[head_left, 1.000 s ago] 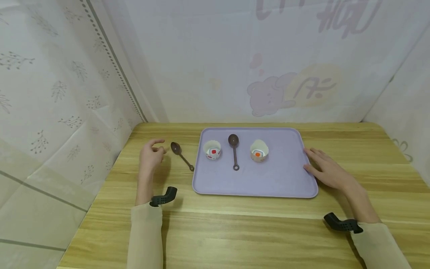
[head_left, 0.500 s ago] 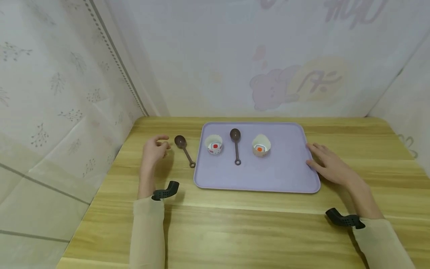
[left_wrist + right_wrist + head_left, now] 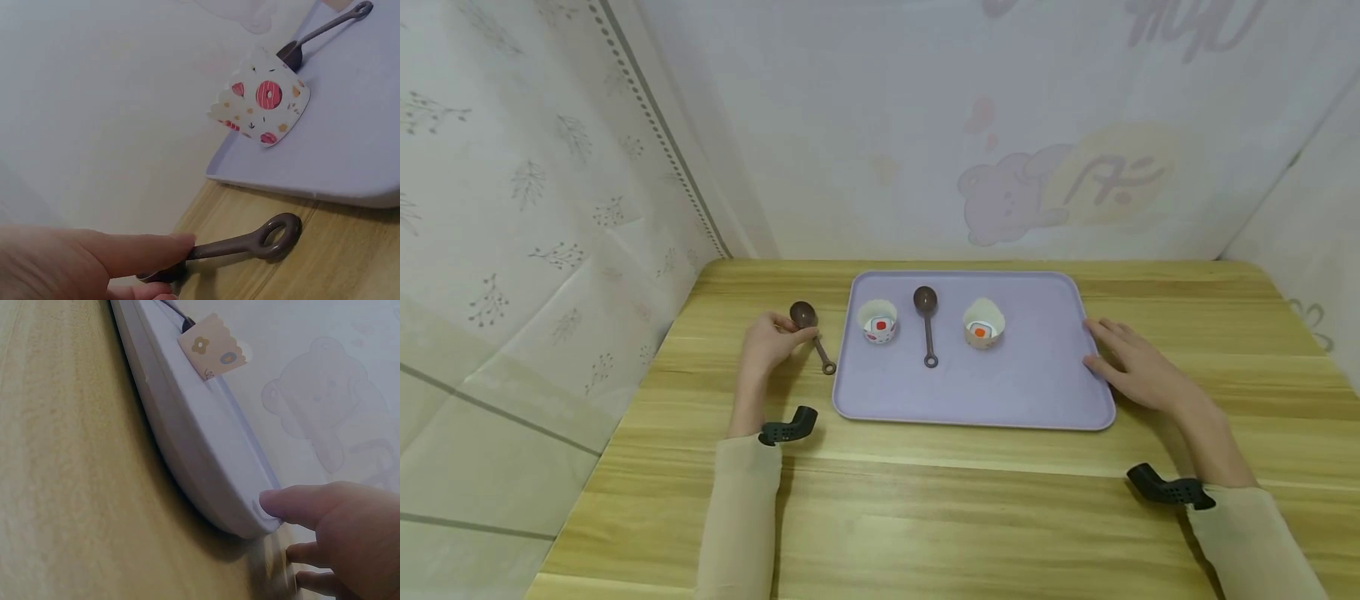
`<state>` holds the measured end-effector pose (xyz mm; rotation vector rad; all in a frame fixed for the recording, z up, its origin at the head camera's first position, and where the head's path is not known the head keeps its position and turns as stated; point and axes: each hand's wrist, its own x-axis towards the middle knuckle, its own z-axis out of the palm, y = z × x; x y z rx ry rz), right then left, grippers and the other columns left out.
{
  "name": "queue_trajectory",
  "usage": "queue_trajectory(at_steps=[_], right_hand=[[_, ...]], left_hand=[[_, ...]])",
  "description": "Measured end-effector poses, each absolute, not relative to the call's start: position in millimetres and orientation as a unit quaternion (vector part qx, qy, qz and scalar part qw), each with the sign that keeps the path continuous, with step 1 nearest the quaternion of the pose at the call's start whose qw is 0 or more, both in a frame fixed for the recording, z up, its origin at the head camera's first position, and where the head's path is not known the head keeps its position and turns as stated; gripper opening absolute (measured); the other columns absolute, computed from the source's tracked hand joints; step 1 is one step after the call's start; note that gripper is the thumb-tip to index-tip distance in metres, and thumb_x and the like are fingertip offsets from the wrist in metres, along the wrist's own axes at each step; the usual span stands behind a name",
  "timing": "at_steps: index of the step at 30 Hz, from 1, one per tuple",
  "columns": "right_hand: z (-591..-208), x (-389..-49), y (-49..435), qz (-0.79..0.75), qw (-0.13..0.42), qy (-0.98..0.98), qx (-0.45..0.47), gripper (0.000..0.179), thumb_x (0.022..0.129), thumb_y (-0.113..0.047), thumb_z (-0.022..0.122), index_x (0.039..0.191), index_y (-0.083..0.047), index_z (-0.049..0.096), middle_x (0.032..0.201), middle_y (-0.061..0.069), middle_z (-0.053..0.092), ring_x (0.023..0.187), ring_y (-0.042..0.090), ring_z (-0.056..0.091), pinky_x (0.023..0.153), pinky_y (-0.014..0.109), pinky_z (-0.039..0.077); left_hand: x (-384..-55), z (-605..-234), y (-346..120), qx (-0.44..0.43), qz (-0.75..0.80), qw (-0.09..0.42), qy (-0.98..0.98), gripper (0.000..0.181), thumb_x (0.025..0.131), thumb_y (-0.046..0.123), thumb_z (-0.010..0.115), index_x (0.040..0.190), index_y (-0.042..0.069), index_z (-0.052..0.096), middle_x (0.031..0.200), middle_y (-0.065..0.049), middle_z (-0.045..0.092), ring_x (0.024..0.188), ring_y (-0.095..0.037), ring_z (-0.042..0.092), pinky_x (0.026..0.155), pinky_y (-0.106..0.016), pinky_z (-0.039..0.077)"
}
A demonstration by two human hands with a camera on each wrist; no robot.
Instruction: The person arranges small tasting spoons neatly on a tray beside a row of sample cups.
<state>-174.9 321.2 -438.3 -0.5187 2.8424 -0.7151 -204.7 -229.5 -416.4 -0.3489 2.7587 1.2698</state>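
My left hand (image 3: 771,342) has thumb and fingers around a dark brown spoon (image 3: 823,357) where its handle joins the bowl. That spoon lies on the table left of the tray; in the left wrist view its ring-ended handle (image 3: 228,245) sticks out past the thumb. A lilac tray (image 3: 1022,392) carries a second brown spoon (image 3: 928,329) between two paper cups: one white with red prints (image 3: 880,332), the other beige (image 3: 983,329). At the tray's right edge rests my right hand (image 3: 1138,371), fingers extended, thumb touching the rim in the right wrist view.
The wooden table (image 3: 925,508) ends at a pale printed cloth (image 3: 820,150) behind, with more cloth on the left and right sides. A red-marked piece (image 3: 882,326) lies in the white cup and an orange-marked one (image 3: 980,332) in the beige cup.
My left hand has moved right onto the spoon lying beside the tray, and its fingers have closed about it. My right hand stays at the tray's edge. The head view has shifted slightly.
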Motion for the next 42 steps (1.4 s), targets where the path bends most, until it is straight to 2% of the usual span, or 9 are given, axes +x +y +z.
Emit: queue_trajectory(at_steps=[6, 11, 21, 24, 31, 42], right_hand=[[-438, -175, 322, -0.242, 0.084, 0.951, -0.172, 0.071, 0.105, -0.036, 0.054, 0.158, -0.001, 0.025, 0.158, 0.037, 0.016, 0.145, 0.057, 0.011, 0.112, 0.072, 0.014], [-438, -175, 322, -0.244, 0.085, 0.951, -0.172, 0.071, 0.105, -0.037, 0.054, 0.158, -0.001, 0.024, 0.158, 0.037, 0.015, 0.145, 0.057, 0.011, 0.112, 0.072, 0.014], [-438, -174, 322, -0.242, 0.09, 0.951, -0.168, 0.072, 0.105, -0.038, 0.054, 0.159, -0.002, 0.023, 0.159, 0.037, 0.014, 0.145, 0.057, 0.01, 0.112, 0.072, 0.014], [-437, -173, 321, -0.242, 0.091, 0.952, -0.165, 0.072, 0.105, -0.039, 0.054, 0.159, -0.001, 0.024, 0.159, 0.037, 0.014, 0.145, 0.057, 0.009, 0.112, 0.073, 0.013], [-436, -173, 320, -0.242, 0.09, 0.952, -0.167, 0.072, 0.105, -0.039, 0.054, 0.158, 0.0, 0.024, 0.158, 0.038, 0.014, 0.145, 0.057, 0.009, 0.112, 0.073, 0.013], [-436, -172, 320, -0.243, 0.091, 0.951, -0.167, 0.072, 0.105, -0.038, 0.054, 0.158, -0.001, 0.023, 0.158, 0.037, 0.015, 0.145, 0.057, 0.009, 0.112, 0.072, 0.013]], left_hand=[[-205, -414, -224, -0.115, 0.418, 0.054, 0.899, 0.03, 0.089, 0.025, 0.077, 0.098, -0.002, 0.068, 0.087, -0.008, 0.066, 0.065, -0.012, 0.057, 0.06, -0.024, 0.045], [-205, -413, -227, -0.101, 0.439, 0.063, 0.89, 0.022, 0.092, 0.015, 0.07, 0.102, -0.004, 0.067, 0.079, -0.008, 0.07, 0.058, -0.012, 0.063, 0.061, -0.022, 0.046], [-205, -406, -228, -0.093, 0.487, 0.048, 0.867, 0.023, 0.093, 0.01, 0.067, 0.11, -0.005, 0.062, 0.069, 0.0, 0.061, 0.055, -0.01, 0.057, 0.054, -0.022, 0.041], [-205, -403, -226, -0.088, 0.497, 0.051, 0.862, 0.025, 0.093, 0.009, 0.066, 0.114, -0.006, 0.062, 0.071, -0.002, 0.062, 0.057, -0.012, 0.058, 0.054, -0.023, 0.042], [-205, -397, -220, -0.078, 0.521, 0.053, 0.849, 0.028, 0.094, 0.006, 0.064, 0.119, -0.007, 0.06, 0.085, -0.009, 0.067, 0.062, -0.016, 0.06, 0.063, -0.028, 0.054], [-204, -391, -214, -0.048, 0.508, 0.024, 0.86, 0.026, 0.097, 0.01, 0.063, 0.119, -0.003, 0.061, 0.079, -0.007, 0.064, 0.064, -0.024, 0.061, 0.06, -0.031, 0.051]])
